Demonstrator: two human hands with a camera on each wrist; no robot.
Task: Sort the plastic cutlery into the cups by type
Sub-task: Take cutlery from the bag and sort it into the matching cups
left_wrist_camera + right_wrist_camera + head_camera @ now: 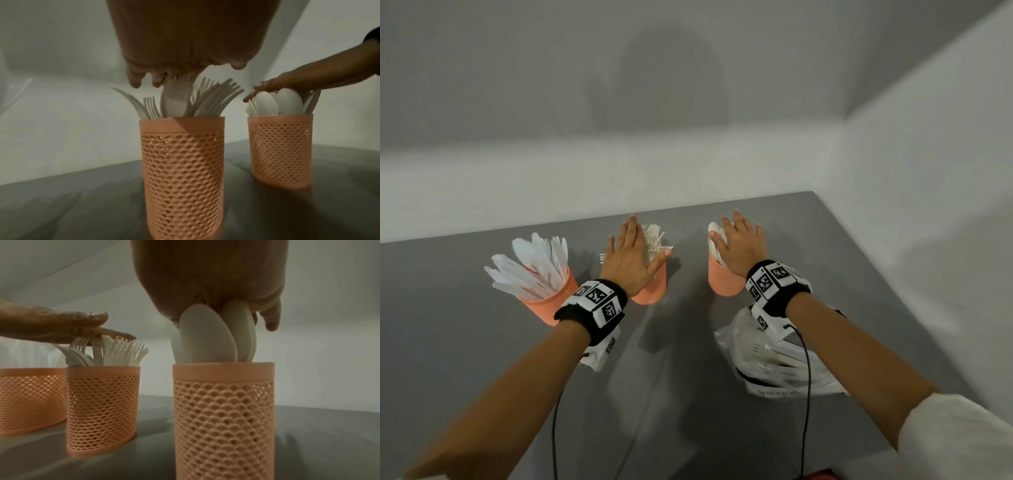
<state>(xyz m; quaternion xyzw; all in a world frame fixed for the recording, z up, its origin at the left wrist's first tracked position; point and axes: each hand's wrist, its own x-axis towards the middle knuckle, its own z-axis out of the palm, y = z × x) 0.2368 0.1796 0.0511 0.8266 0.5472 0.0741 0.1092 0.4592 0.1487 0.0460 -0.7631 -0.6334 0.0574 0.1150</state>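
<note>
Three orange mesh cups stand in a row on the grey table (688, 394). The left cup (551, 301) holds white knives (530, 263). My left hand (631, 253) lies flat, fingers straight, on the white forks (205, 95) in the middle cup (183, 170). My right hand (739, 243) lies flat on the white spoons (207, 335) in the right cup (224, 418). Neither hand grips anything. The forks (115, 350) and the left hand (61, 327) also show in the right wrist view.
A clear plastic bag (774, 363) with more white cutlery inside lies on the table under my right forearm. White walls close off the table at the back and right. Something red (822, 475) shows at the bottom edge.
</note>
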